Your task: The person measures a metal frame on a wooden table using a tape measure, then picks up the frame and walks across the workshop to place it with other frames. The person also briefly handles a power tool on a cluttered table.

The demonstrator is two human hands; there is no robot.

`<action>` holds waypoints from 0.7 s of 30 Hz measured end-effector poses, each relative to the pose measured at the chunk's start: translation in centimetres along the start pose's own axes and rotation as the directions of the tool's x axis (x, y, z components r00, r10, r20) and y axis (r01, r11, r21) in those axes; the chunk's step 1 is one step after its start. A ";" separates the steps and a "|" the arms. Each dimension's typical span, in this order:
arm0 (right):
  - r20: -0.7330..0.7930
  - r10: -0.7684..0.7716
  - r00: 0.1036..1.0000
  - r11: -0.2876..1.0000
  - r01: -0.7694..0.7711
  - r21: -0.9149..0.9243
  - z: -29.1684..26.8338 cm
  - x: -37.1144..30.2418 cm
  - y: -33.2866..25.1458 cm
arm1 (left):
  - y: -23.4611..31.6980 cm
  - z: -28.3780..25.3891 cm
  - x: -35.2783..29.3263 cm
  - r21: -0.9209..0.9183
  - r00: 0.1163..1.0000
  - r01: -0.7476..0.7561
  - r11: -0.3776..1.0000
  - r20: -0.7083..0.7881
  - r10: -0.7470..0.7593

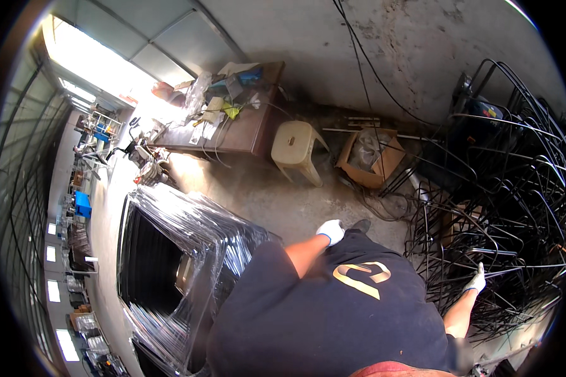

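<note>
My left hand (331, 232), in a white glove, hangs in front of my dark clothing beside my leg. Its fingers turn away from view, and I see nothing held in it. Off to the right, my right hand (476, 281), gloved in white too, reaches to the edge of a large tangled pile of bent black metal rods (506, 242). One digit points up beside a rod; the others are hidden, so whether they grip it cannot be told. A tall stack of black frames in clear plastic wrap (217, 229) stands at my left.
Ahead are a cream plastic stool (292, 141) and an open cardboard box (383, 160) with clear plastic inside. A cluttered brown desk (242, 129) stands by the wall. Cables (383, 210) lie on the floor near the rods. A blue bin (82, 204) is far left.
</note>
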State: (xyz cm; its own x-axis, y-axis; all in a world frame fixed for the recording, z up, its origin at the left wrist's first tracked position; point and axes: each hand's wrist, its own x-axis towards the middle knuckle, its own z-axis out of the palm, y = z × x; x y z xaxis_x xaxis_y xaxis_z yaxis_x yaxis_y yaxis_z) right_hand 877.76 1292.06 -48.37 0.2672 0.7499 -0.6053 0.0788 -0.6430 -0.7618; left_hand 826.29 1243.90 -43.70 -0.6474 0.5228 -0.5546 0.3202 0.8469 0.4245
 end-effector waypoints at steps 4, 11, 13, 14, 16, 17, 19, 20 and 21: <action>-0.145 -0.025 0.989 0.995 0.010 -0.103 0.2 -2.0 -0.4 | 0.2 -0.4 0.7 -0.039 0.999 0.036 0.999 0.037 -0.034; -0.235 -0.127 0.964 0.927 0.031 -0.374 0.8 -5.1 -1.9 | 0.3 -1.7 1.7 -0.054 1.000 0.018 0.998 0.015 -0.017; -0.232 -0.150 0.961 0.900 0.035 -0.434 0.8 -5.3 -2.1 | 0.4 -1.8 1.8 -0.054 1.000 0.024 0.998 0.021 -0.022; -0.237 -0.162 0.958 0.875 0.029 -0.482 0.6 -5.3 -2.1 | 0.6 -1.8 1.7 -0.046 1.000 0.022 0.999 0.020 -0.021; -0.264 -0.214 0.940 0.843 0.041 -0.537 0.6 -5.1 -1.7 | 0.8 -2.1 1.6 -0.041 1.000 0.020 0.999 0.021 -0.019; -0.292 -0.253 0.922 0.837 0.057 -0.545 0.4 -4.7 -0.9 | 1.2 -2.3 1.6 -0.043 1.000 0.014 0.999 0.027 -0.013; -0.283 -0.268 0.921 0.840 0.080 -0.537 -0.2 -3.9 0.5 | 1.2 -2.5 1.3 -0.052 1.000 0.009 0.999 0.026 -0.007; -0.246 -0.247 0.937 0.850 0.087 -0.520 -0.6 -3.5 1.1 | 1.2 -2.5 1.1 -0.060 1.000 0.008 0.998 0.018 -0.007; -0.212 -0.230 0.950 0.859 0.096 -0.503 -1.2 -2.8 1.7 | 1.1 -2.5 1.1 -0.072 1.000 0.004 0.997 0.011 -0.003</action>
State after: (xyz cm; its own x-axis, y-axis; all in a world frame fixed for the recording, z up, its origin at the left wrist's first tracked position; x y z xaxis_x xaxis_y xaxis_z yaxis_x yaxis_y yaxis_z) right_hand 878.31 1288.68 -47.69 0.4388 0.8272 -0.3510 0.5761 -0.5588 -0.5965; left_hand 824.18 1245.17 -42.02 -0.6406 0.5211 -0.5640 0.2667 0.8398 0.4729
